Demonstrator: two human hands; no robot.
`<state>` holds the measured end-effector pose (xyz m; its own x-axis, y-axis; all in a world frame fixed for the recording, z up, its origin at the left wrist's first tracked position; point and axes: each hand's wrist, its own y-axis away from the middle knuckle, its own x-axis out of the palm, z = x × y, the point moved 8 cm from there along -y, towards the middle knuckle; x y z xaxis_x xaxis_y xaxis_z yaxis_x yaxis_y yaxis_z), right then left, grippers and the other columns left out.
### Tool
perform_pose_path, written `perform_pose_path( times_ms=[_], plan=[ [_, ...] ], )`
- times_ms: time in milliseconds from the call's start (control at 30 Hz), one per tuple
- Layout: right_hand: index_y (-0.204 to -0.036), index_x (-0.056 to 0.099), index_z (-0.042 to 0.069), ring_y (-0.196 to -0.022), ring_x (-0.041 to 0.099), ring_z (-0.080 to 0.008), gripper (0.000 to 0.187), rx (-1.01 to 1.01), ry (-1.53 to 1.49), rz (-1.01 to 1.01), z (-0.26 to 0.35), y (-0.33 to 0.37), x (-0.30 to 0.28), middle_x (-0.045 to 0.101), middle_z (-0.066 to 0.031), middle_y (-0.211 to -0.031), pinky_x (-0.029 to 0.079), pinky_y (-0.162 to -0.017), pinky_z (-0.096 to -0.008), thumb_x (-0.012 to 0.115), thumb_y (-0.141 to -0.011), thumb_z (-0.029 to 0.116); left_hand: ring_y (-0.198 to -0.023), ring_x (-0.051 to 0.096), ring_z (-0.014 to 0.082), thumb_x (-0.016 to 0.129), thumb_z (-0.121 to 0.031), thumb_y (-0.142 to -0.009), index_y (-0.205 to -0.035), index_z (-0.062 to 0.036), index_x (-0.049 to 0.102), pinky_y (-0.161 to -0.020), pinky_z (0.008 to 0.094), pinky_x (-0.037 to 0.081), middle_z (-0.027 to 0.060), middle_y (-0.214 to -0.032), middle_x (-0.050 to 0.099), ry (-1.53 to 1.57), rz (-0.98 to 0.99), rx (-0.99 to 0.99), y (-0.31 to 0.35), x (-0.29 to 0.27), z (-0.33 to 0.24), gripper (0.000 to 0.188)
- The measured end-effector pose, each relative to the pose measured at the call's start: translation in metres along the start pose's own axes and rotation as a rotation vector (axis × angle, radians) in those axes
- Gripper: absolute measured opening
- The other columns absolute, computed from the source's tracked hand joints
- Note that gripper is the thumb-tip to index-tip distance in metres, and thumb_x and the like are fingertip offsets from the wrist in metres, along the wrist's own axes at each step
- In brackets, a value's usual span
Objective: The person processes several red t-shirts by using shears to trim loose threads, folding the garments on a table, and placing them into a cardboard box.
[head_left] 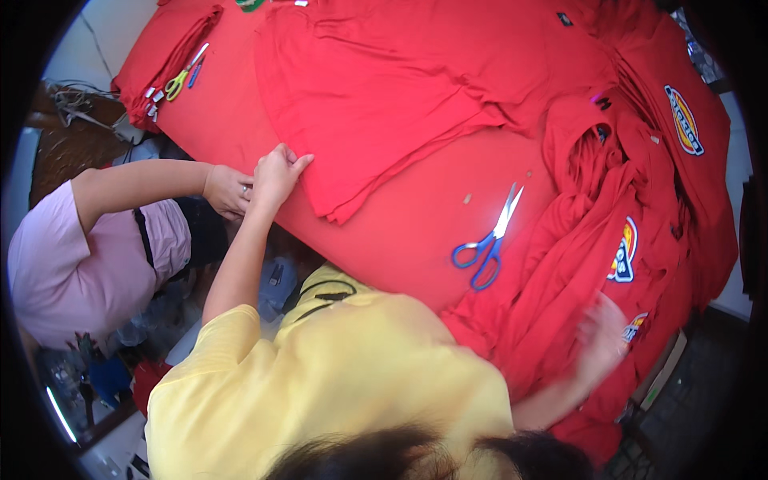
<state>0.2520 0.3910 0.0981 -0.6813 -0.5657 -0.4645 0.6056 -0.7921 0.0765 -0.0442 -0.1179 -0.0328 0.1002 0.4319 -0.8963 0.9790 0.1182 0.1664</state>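
Head view: left hand (278, 172) is meeting red garment (384, 88), probably steadying it; right hand (602, 338) is blurring; I cannot tell either grip.

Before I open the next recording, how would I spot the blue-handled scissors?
Find the red tabletop. On its bare stretch, left of the heaped red garments, lie the blue-handled scissors. The other pair, at the upper left, has yellow handles.

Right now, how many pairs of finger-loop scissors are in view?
2. The blue-handled scissors lie on the red tabletop, left of the heaped red shirts; the yellow-handled scissors lie upper left, beside folded red garments. The shirts may hide more.
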Motion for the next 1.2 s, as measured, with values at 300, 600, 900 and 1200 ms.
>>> perform_pose_path(
  times_ms=[300, 600, 900, 1200],
  plan=[
    [-0.119, 0.054, 0.005, -0.082, 0.058, -0.0310, 0.041, -0.303, 0.708, 0.062, -0.015, 0.079, 0.210, 0.053, -0.0126, -0.090, 0.047, -0.071, -0.0404, 0.068, -0.082, 0.016, -0.085, 0.063, 0.0286, 0.056, -0.032, -0.093, -0.091, -0.0036, 0.057, -0.073, 0.0408, 0.050, 0.0122, -0.092, 0.065, 0.666, 0.429, 0.149, -0.011, -0.018, -0.012, 0.029],
    [-0.120, 0.056, -0.002, -0.073, 0.066, -0.0240, 0.049, 0.152, 0.753, 0.074, -0.026, 0.070, 0.192, 0.064, -0.0109, -0.070, 0.050, -0.066, -0.0369, 0.071, -0.077, 0.017, -0.114, 0.055, 0.0257, 0.058, -0.022, -0.092, -0.129, -0.0027, 0.042, -0.095, 0.0403, 0.046, 0.0127, -0.128, 0.053, 1.507, 0.908, -0.128, -0.083, 0.013, -0.024, 0.045],
    [-0.131, 0.040, -0.002, -0.086, 0.066, -0.0224, 0.048, 0.138, -0.556, 0.630, 0.049, 0.146, 0.319, 0.059, -0.0148, -0.099, 0.055, -0.077, -0.0317, 0.055, -0.086, -0.001, -0.111, 0.058, 0.0225, 0.053, 0.001, -0.086, -0.124, -0.0039, 0.048, -0.093, 0.0383, 0.049, 0.0107, -0.119, 0.059, 1.446, 0.948, -0.105, -0.034, 0.011, -0.001, 0.038],
    [-0.128, 0.047, 0.000, -0.085, 0.066, -0.0252, 0.053, -0.435, 0.153, 0.720, 0.089, 0.170, 0.341, 0.060, -0.0162, -0.097, 0.053, -0.075, -0.0343, 0.069, -0.081, 0.011, -0.097, 0.061, 0.0166, 0.055, -0.009, -0.093, -0.112, -0.0027, 0.057, -0.080, 0.0317, 0.050, 0.0078, -0.104, 0.065, 1.638, 0.843, -0.153, -0.002, 0.003, -0.014, 0.020]
  ],
)
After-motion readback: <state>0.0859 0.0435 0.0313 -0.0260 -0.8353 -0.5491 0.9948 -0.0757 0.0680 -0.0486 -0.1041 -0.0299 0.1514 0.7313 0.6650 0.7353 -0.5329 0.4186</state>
